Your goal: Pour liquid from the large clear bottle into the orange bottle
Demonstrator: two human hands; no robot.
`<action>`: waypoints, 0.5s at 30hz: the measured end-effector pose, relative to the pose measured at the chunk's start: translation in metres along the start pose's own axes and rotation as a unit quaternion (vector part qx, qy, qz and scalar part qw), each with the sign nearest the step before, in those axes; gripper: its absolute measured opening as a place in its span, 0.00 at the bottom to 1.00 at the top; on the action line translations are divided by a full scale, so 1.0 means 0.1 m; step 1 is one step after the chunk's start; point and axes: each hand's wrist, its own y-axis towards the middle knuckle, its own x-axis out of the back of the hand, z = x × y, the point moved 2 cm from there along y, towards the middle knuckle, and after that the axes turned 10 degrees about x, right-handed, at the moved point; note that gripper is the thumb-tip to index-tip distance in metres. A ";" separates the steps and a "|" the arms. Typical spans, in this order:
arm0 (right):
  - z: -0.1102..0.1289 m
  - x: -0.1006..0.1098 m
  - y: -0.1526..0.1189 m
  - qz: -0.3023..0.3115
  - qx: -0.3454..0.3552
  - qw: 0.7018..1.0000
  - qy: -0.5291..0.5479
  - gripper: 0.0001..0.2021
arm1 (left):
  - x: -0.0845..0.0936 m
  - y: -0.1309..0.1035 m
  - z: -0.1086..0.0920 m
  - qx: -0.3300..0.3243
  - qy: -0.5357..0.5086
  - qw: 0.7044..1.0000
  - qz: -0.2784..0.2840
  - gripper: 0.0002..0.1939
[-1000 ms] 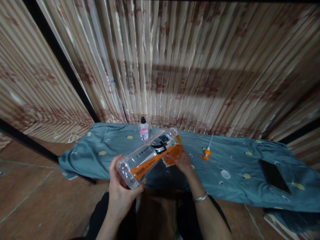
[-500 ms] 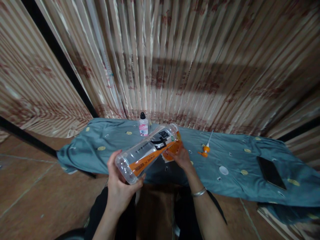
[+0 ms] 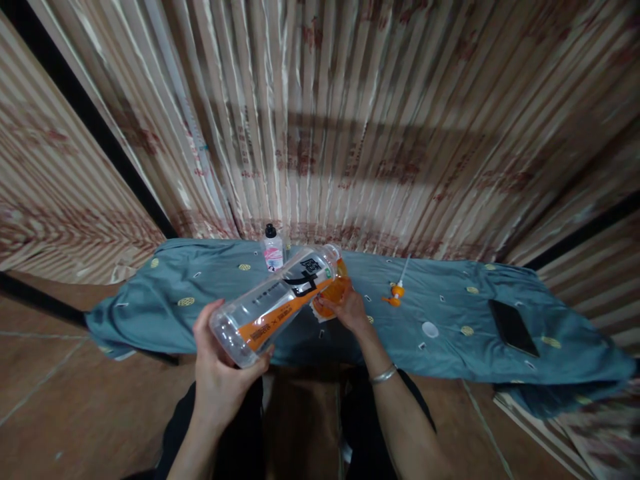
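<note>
My left hand [image 3: 223, 373] is wrapped round the base of a large clear plastic bottle [image 3: 275, 300] with an orange and black label. The bottle is tilted, its mouth pointing up and to the right. Beside that mouth, my right hand [image 3: 350, 308] grips an orange bottle [image 3: 333, 293] with a white-edged label. The two bottles overlap in view, so whether their openings touch cannot be made out. An orange pump head [image 3: 397, 293] with a clear tube lies to the right on the cloth.
A small clear bottle with a black cap [image 3: 273, 250] stands behind the large bottle. On the blue-green cloth [image 3: 450, 280] lie a white round disc [image 3: 430, 329] and a dark phone [image 3: 513, 327]. A striped curtain [image 3: 320, 120] hangs behind, with black poles [image 3: 100, 120] at the sides.
The whole view has shifted, so everything appears a little further left. Both hands keep their holds, and the bottles stay in nearly the same pose.
</note>
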 end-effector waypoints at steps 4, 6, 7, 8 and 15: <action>0.03 0.01 -0.01 0.000 0.007 1.000 -0.009 0.35 | 0.07 0.08 0.02 -0.037 0.039 0.998 0.016 0.52; 0.04 0.02 -0.01 0.001 0.010 1.000 -0.010 0.35 | 0.10 0.12 0.04 -0.061 0.057 0.996 0.035 0.52; 0.05 0.02 -0.01 0.003 0.011 1.000 -0.011 0.34 | 0.10 0.14 0.06 -0.070 0.059 0.995 0.039 0.52; 0.05 0.03 -0.01 0.004 0.012 1.000 -0.011 0.34 | 0.10 0.15 0.08 -0.075 0.058 0.995 0.040 0.52; 0.09 0.04 0.00 0.018 0.016 0.999 -0.022 0.31 | 0.05 0.09 0.16 -0.080 0.023 0.996 0.011 0.50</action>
